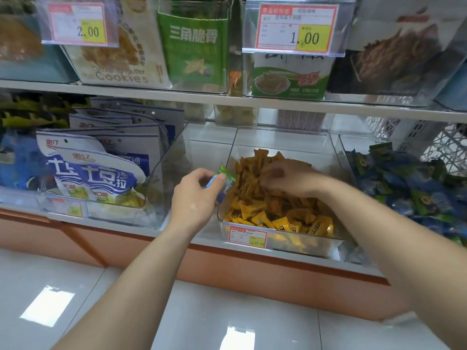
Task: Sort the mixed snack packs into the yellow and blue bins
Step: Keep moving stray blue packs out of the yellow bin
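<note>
A clear bin [283, 245] on the lower shelf is full of small yellow snack packs [273, 210]. To its right a second clear bin holds blue and green snack packs [409, 188]. My left hand [195, 198] hovers at the yellow bin's left wall and pinches a small blue-green pack [226, 179] between thumb and fingers. My right hand [290, 176] reaches into the yellow packs at the back of the bin, fingers curled down among them; whether it holds a pack is hidden.
Left of the yellow bin stands a clear bin of large white-blue bags [101, 173]. The upper shelf [227, 99] carries cookie and green snack boxes behind price tags. A white basket [444, 145] sits at far right. Glossy tiled floor lies below.
</note>
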The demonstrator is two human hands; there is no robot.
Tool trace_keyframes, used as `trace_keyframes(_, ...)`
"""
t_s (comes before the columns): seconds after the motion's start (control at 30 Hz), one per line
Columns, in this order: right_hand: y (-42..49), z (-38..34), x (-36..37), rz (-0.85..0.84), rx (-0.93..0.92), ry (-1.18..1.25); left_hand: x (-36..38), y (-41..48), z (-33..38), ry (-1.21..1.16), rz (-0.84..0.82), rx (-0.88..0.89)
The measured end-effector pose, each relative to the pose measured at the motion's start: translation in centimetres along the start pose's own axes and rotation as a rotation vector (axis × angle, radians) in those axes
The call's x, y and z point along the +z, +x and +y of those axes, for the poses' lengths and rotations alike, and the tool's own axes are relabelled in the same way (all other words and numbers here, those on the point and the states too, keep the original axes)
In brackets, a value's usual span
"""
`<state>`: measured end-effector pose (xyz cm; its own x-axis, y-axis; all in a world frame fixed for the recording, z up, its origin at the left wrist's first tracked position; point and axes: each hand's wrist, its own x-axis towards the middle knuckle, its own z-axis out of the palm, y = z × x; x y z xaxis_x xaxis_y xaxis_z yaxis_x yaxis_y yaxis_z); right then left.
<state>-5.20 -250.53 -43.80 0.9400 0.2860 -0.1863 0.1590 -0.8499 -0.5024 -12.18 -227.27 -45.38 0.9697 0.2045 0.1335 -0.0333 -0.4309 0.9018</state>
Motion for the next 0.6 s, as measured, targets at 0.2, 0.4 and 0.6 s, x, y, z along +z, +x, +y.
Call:
trace_keyframes(0.2, 0.4, 3.4, -0.8, -0.014, 0.165, -0.185, 0.2, -0.2, 0.2, 0.091, -0.005, 0.034)
trace_keyframes(0.4, 1.3, 2.2, 3.5, -0.143, 0.277, -0.05, 0.3, -0.3, 0.2, 0.139, -0.019, 0.052)
trace_keyframes(0.6, -0.4, 0.6, 3.3, -0.059, 0.074, 0.081, 0.2, -0.2, 0.4, 0.201, -0.028, 0.098)
